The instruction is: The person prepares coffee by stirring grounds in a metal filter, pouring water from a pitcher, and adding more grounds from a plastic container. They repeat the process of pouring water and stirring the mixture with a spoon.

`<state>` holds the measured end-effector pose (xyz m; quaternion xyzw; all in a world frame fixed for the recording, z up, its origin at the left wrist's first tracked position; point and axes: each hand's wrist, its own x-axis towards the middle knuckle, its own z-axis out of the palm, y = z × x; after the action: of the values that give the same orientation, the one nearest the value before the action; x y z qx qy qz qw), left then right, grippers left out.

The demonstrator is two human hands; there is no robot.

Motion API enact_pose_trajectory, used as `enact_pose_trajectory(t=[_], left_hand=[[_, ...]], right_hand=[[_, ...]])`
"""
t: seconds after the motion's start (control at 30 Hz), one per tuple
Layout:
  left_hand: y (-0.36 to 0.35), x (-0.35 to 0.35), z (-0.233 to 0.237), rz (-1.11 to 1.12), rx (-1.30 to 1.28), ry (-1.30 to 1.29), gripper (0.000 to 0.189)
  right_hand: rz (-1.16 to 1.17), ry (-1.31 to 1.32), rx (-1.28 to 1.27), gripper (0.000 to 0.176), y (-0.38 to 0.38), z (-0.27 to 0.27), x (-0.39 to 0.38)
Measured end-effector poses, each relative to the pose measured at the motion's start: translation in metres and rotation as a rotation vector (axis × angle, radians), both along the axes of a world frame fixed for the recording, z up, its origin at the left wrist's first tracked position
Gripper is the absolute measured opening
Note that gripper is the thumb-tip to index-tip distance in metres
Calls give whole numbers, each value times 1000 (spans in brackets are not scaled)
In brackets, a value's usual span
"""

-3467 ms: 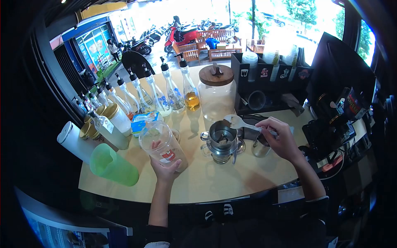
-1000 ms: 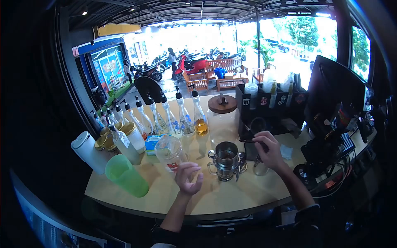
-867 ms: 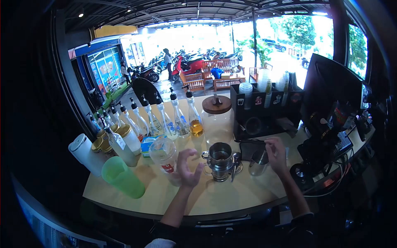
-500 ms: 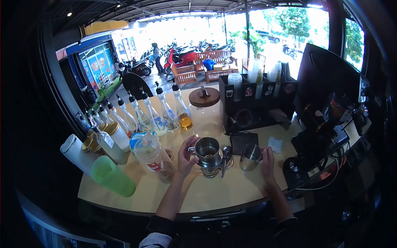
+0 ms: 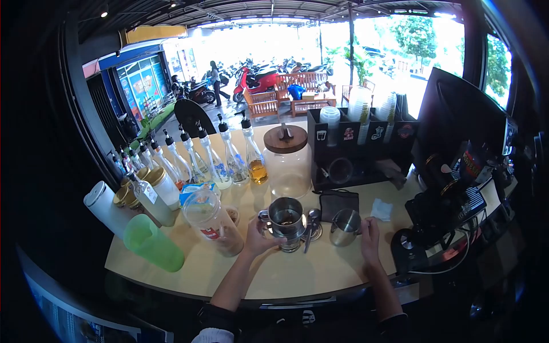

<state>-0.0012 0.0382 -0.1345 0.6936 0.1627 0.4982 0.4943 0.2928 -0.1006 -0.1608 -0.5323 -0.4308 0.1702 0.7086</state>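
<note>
A metal coffee drip filter (image 5: pixel 285 214) with dark liquid inside sits on top of a small glass (image 5: pixel 290 246) on the counter. My left hand (image 5: pixel 261 237) wraps round the filter's left side, thumb stretched across its lower part and the other fingers partly hidden behind. To the right, a steel pitcher (image 5: pixel 345 228) leans a little, its handle gripped in my right hand (image 5: pixel 369 231). Between the two vessels lies a spoon (image 5: pixel 311 226), its bowl pointing away from me.
A clear plastic jug (image 5: pixel 209 223) and a green tumbler (image 5: pixel 153 243) stand at left, with a row of pump bottles (image 5: pixel 226 154) behind. A lidded glass jar (image 5: pixel 287 166), a black cup rack (image 5: pixel 366 163), a dark cloth (image 5: pixel 338 204) and a white tissue (image 5: pixel 381 210) lie beyond.
My left hand has slid lower on the filter, its thumb now across the lower part. My right hand and the pitcher have shifted slightly. The whole view has tilted a little upward.
</note>
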Motion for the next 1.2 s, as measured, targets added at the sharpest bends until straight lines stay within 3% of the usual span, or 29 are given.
enact_pose_trajectory(t=[0.6,1.0,1.2], left_hand=[[-4,4,-4,82,57,70,68],[-8,8,2,69,69,38,58],[-14,8,9,90,58,29,55]], right_hand=[[97,72,-19,19,-1,0,6],[246,328,-1,14,9,-16,19],[241,359,54,15,18,9,6]])
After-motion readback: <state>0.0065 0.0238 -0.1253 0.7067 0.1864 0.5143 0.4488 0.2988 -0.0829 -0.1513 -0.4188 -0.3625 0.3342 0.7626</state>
